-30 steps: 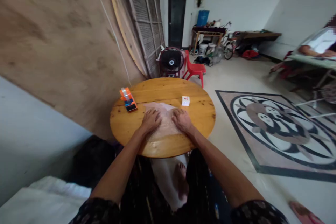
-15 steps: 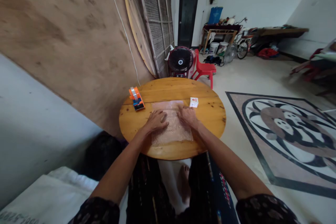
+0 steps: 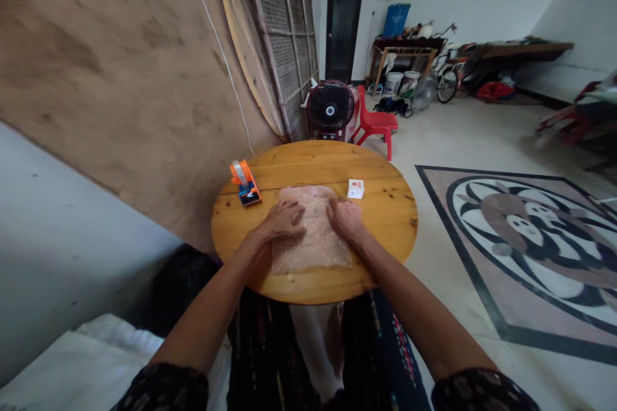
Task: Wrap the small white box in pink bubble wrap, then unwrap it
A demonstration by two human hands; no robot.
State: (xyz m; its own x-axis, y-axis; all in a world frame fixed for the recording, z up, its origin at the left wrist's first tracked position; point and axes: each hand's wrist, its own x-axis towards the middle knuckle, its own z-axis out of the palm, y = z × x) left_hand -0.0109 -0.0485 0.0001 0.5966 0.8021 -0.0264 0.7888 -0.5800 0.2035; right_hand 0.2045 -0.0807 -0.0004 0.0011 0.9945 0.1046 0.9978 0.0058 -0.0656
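A sheet of clear bubble wrap [image 3: 313,247] lies flat on the round wooden table [image 3: 385,225]. My left hand [image 3: 283,219] rests on its left side, fingers apart and slightly bent. On its right side lies my right hand [image 3: 345,217], with the fingers curled in at the sheet's edge; whether they pinch the film is too small to tell. Just beyond my right hand stands a small white box [image 3: 355,189] with red print. An orange and blue tape dispenser [image 3: 245,183] with a roll of clear tape sits at the table's left.
Behind the table stand a dark round fan [image 3: 330,110] and a red plastic chair [image 3: 378,121]. A brown board [image 3: 144,77] leans along the left wall. Farther back are a cluttered bench, buckets and a bicycle [image 3: 447,83]. White sacks [image 3: 87,359] lie at lower left.
The view has shifted slightly. The far right corner of the bubble wrap now looks rounded or folded instead of square. Both hands remain on the sheet, and the box and dispenser stay on the table.
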